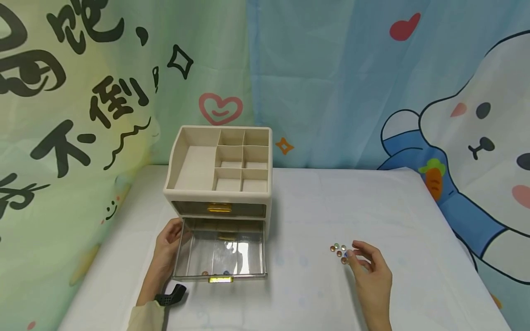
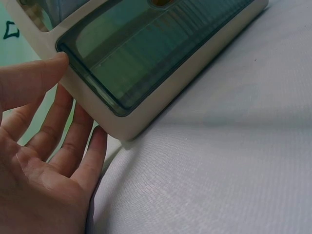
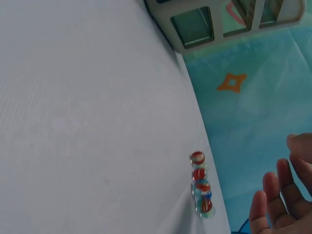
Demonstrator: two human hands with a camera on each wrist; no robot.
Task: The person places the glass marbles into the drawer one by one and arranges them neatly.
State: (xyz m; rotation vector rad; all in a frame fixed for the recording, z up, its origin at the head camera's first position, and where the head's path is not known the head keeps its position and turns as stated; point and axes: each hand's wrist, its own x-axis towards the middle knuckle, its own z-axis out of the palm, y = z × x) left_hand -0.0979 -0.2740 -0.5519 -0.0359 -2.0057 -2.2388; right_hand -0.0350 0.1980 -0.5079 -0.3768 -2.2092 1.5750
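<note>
A cream desktop organizer (image 1: 219,196) stands on the table with one clear drawer (image 1: 198,253) pulled out. An orange marble (image 1: 205,273) and a blue marble (image 1: 226,273) lie near that drawer's front. My left hand (image 1: 167,241) rests at the organizer's left side. In the left wrist view its thumb (image 2: 56,66) touches the front edge, its other fingers extend along the side. My right hand (image 1: 370,276) is beside several glass marbles (image 1: 339,253), thumb and index fingertip close together. The right wrist view shows those marbles (image 3: 199,174) apart from the hand, with nothing visible between its fingers.
Above the pulled-out drawer is a closed tinted drawer (image 1: 198,209); another closed drawer front (image 2: 126,73) sits low in the left wrist view. Open compartments (image 1: 229,156) form the organizer's top. A white cloth (image 1: 314,207) covers the table, and a printed curtain (image 1: 314,82) hangs behind.
</note>
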